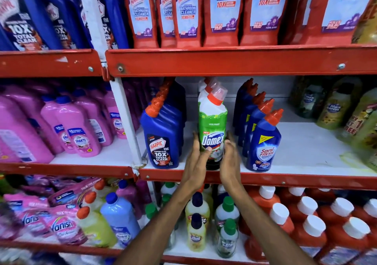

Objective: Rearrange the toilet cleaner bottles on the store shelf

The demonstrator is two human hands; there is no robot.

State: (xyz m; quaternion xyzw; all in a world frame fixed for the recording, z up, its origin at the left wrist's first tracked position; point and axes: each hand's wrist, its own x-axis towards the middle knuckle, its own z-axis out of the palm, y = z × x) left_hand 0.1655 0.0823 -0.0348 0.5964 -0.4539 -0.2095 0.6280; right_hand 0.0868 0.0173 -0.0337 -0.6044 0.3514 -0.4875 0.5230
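Red metal store shelving (234,61) packed with cleaning products fills the frame as a person's two bare hands close in on a green-and-white Domex bottle (212,126) standing upright at the front edge of the middle shelf. The left hand (196,158) and right hand (229,158) flank its lower half, palms inward, fingers extended rather than wrapped; the left thumb touches the label. A blue Harpic bottle (162,138) stands to the left, a Sani Fresh bottle (263,142) to the right.
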